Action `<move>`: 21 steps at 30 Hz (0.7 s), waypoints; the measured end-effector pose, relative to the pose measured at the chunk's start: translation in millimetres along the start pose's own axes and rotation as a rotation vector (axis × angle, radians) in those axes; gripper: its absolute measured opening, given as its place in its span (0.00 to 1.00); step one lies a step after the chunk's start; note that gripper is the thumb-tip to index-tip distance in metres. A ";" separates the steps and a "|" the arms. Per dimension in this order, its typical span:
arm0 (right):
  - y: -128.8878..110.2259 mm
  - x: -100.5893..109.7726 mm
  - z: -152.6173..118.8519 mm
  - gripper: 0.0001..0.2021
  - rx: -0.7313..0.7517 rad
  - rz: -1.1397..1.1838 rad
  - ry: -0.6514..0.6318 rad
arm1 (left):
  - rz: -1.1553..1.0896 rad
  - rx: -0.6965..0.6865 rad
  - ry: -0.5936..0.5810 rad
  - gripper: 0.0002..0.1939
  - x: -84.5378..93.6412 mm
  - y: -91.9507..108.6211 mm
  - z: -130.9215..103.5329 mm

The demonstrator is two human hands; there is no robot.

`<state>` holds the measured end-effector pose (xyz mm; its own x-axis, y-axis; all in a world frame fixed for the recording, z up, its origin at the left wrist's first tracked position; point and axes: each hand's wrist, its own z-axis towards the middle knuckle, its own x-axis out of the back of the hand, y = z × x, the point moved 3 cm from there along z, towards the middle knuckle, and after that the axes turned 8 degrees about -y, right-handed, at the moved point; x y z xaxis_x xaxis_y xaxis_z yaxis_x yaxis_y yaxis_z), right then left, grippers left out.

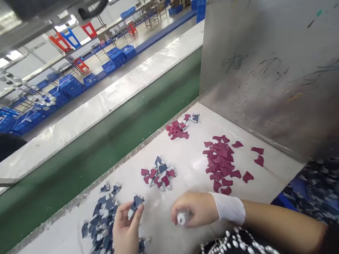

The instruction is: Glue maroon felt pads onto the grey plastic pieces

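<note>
My left hand [124, 229] pinches a small dark blue-grey and white plastic part [137, 202] between thumb and fingers. My right hand [199, 207], with a white band at the wrist, is wrapped around a small bottle [181, 218] whose round white tip points toward me. Most of the bottle is hidden in the fist. Beside and under my left hand lies a heap of similar blue-grey parts [102, 223]. Beyond the hands is a cluster of parts with maroon pieces on them [158, 174]. Loose flat maroon pieces [219, 159] are piled past my right hand.
A smaller maroon pile [177, 130] lies farther back on the white tabletop [185, 160]. A tall metal box [257, 68] stands at the right. A green conveyor belt [107, 146] runs along the table's far edge. At lower right, a blue bin [287, 202] holds many dark parts.
</note>
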<state>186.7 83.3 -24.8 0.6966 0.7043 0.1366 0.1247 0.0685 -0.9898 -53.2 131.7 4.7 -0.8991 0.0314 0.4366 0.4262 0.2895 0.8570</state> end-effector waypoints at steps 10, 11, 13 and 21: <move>-3.8 115.9 -81.6 0.11 -0.659 -0.619 0.552 | -0.271 -0.082 -0.075 0.28 -50.6 -1.0 -3.9; -1.2 123.5 -84.8 0.11 -0.729 -0.678 0.580 | -0.291 -0.104 -0.073 0.28 -53.6 0.3 -4.2; 5.8 131.5 -86.1 0.11 -0.830 -0.758 0.576 | -0.308 -0.133 -0.082 0.28 -58.3 3.0 -4.3; 32.2 141.1 -82.1 0.09 -0.874 -0.741 0.464 | -0.289 -0.180 -0.109 0.27 -60.8 11.3 -6.3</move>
<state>347.1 127.0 -34.1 0.4194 0.3677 0.8300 0.9015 -0.2768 -0.3328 6.9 127.1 -10.4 -0.9863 0.0775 0.1458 0.1549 0.1289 0.9795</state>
